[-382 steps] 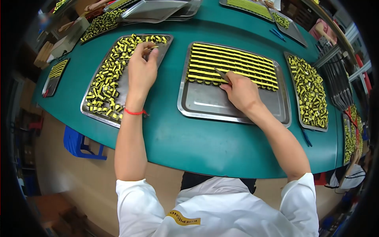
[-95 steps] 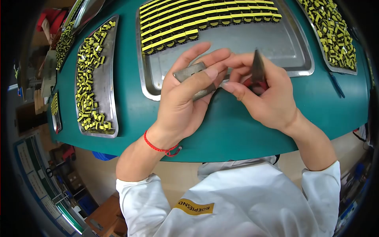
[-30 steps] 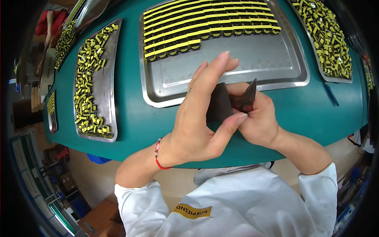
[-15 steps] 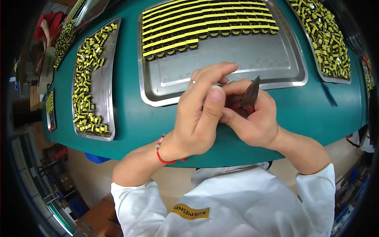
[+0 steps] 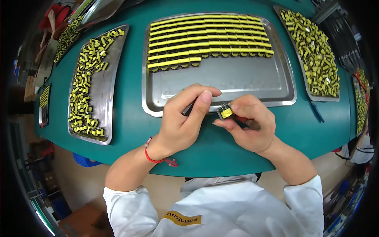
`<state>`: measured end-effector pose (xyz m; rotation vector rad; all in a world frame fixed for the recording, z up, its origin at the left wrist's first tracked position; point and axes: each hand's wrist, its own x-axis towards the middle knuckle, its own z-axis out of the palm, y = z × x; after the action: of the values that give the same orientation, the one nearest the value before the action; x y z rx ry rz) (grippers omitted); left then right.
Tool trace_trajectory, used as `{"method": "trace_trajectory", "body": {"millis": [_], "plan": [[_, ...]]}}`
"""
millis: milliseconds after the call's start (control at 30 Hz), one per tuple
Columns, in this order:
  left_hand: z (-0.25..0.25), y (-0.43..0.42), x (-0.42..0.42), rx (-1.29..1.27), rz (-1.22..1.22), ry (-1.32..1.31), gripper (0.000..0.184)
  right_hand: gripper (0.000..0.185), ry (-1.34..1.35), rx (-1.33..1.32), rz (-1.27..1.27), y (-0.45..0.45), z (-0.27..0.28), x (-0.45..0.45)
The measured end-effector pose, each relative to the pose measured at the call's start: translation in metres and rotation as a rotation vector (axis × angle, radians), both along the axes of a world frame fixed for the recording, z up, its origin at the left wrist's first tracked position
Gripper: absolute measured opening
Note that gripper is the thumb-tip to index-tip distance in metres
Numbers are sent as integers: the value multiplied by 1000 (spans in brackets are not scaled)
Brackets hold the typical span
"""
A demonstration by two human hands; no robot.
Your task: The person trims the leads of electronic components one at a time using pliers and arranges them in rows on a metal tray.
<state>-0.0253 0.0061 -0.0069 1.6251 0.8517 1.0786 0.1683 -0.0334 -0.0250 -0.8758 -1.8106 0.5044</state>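
My right hand (image 5: 254,124) pinches a small yellow-taped transformer (image 5: 226,113) between thumb and fingers, its thin metal pins pointing up and away. Pliers (image 5: 252,124) with red on the handle lie in the same palm, mostly covered by the fingers. To the left, my left hand (image 5: 181,120) is closed around a dark piece (image 5: 189,108), largely hidden by thumb and forefinger. Both hands hover by the near rim of a metal tray (image 5: 221,85), where transformers (image 5: 209,39) stand in tight rows at the far side; the nearest row is short.
A narrow tray (image 5: 103,98) of loose transformers lies on the left and another heaped tray (image 5: 312,55) on the right. Blue tweezers (image 5: 317,112) rest beside the right tray on the green tabletop (image 5: 130,130). A person's arm (image 5: 51,19) shows at far left.
My hands have moved apart, and the transformer now shows in my right fingers. The pliers' jaws, which pointed up from that hand, have swung down into the palm. The camera view has shifted.
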Motion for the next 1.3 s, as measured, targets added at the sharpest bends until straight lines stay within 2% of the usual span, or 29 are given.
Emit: {"method": "trace_trajectory", "body": {"millis": [67,133,167,200,267,300,333,400,433,467,533,567,600,667,733,833,1200,1300], "plan": [[3,2,-2,25,28,0,24,42,83,-42,32,0,-4,-3],[10,4,-5,-25,108,73,22,40,284,-280,-46,-1,-4,-8],[8,6,-7,14,139,77,21,38,297,-455,52,-1,1,-3],[6,10,-9,38,137,74,21,38,296,-431,53,1,8,-4],[2,18,-12,259,220,36,21,39,377,-695,60,7,27,-7],[8,17,-16,208,239,74,20,37,336,-734,52,12,36,-8],[9,19,-19,216,243,70,20,37,331,-727,56,19,39,-8],[6,29,-25,328,320,85,20,27,45,-683,38,34,44,-7],[2,36,-28,399,346,74,20,18,-308,-384,-39,45,50,-6],[0,39,-30,403,345,74,20,18,-307,-380,-40,52,49,-6],[2,43,-34,381,397,37,20,17,-705,-138,-190,68,38,-8],[7,41,-37,289,382,61,20,17,-756,-228,-214,75,33,-10],[6,42,-38,294,385,59,20,17,-756,-222,-214,79,34,-12],[1,45,-38,326,399,35,19,18,-718,-380,-277,89,35,-17],[3,43,-38,322,390,48,19,20,-777,-382,-286,95,33,-19],[3,45,-37,364,377,80,18,18,-756,-189,-353,94,27,-23],[-1,51,-41,413,413,112,15,19,-689,-136,-330,100,18,-24],[-1,49,-45,279,404,126,17,25,-599,-377,-308,85,43,-17]]}}
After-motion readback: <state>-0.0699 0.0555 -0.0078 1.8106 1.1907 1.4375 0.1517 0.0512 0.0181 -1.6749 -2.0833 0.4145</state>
